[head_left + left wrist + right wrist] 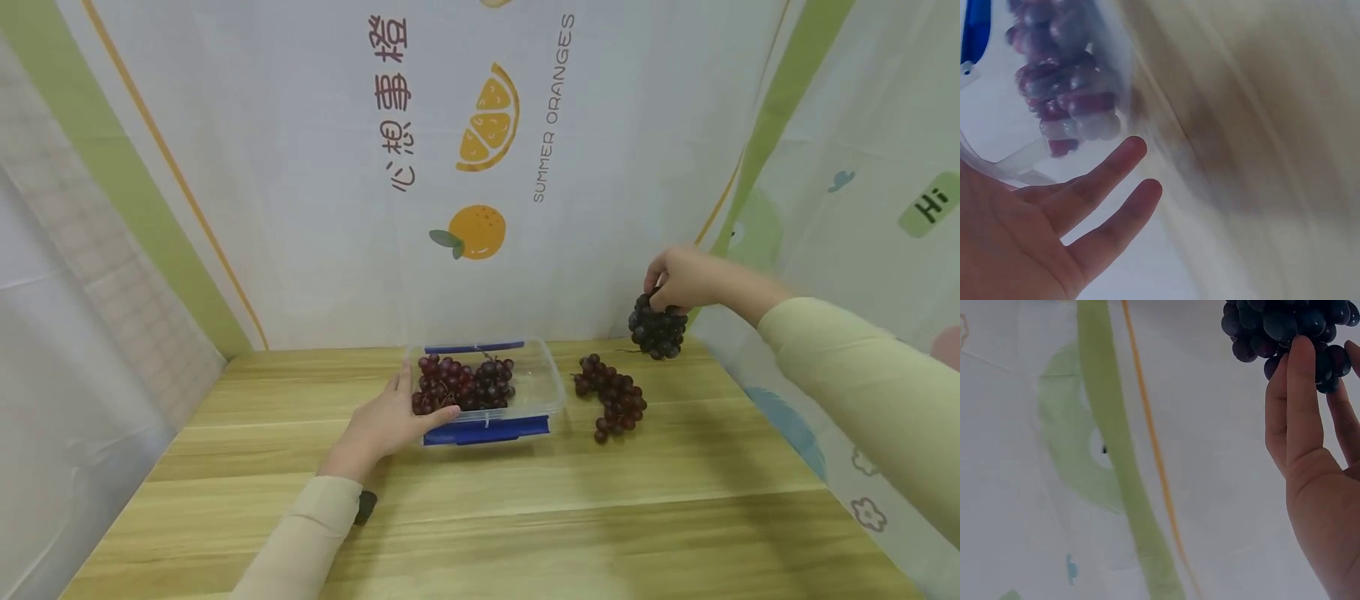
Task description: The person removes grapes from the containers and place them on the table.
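Note:
My right hand [680, 279] pinches the top of a bunch of dark, nearly black grapes [657, 331] at the table's back right. In the right wrist view, its fingertips press among these grapes [1279, 328]. A clear plastic container [538, 379] with blue clip flaps holds reddish and darker grapes [457, 385], mostly in its left part. My left hand [385, 421] lies against the container's left end, thumb along the front rim. The left wrist view shows straight, spread fingers [1100, 178] beside the clear wall, grapes visible through it.
A loose bunch of red grapes [613, 396] lies on the wooden table [525, 517], right of the container. White printed curtains [315, 208] hang behind and at both sides of the table. Something small and black [365, 507] shows by the left cuff.

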Available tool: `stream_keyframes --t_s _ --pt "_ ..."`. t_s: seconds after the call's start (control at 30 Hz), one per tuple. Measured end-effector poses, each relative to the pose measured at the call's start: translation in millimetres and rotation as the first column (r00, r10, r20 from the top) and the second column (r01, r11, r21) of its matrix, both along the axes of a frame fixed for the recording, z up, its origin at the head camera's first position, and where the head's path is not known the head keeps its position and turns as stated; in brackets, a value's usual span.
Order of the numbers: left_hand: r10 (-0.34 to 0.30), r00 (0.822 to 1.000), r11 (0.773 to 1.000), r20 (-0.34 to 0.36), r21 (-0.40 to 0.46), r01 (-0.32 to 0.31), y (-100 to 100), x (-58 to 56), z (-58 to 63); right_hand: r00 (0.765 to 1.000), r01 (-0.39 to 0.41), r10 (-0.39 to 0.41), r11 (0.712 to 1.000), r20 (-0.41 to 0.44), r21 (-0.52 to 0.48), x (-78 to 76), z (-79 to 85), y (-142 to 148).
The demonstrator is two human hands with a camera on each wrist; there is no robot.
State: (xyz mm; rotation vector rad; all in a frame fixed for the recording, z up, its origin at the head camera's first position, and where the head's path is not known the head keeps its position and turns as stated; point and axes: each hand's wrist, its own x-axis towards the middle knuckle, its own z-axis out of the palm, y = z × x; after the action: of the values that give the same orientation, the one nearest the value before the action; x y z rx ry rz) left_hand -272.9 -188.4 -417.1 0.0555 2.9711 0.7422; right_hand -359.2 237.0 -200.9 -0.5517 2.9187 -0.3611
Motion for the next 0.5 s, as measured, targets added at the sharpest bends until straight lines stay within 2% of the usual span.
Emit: stream_keyframes --t_s 0.1,0.23,0.5 --pt "0.002 1.000 0.995 0.011 0.096 -0.003 0.9 2.3 -2.2 0.999 0.030 -0.030 1.000 0.012 -0.005 -4.4 -0.3 14.0" --pt "0.006 1.000 0.977 0.027 0.211 -0.012 2.8 4.1 -6.9 0.998 0.055 -0.056 0.998 0.037 0.011 -9.6 -2.6 32.0" --pt "0.011 1.000 0.947 0.018 0.320 -0.016 2.4 4.1 -12.3 0.995 0.074 -0.076 0.997 0.066 0.036 -12.2 -16.9 68.0"
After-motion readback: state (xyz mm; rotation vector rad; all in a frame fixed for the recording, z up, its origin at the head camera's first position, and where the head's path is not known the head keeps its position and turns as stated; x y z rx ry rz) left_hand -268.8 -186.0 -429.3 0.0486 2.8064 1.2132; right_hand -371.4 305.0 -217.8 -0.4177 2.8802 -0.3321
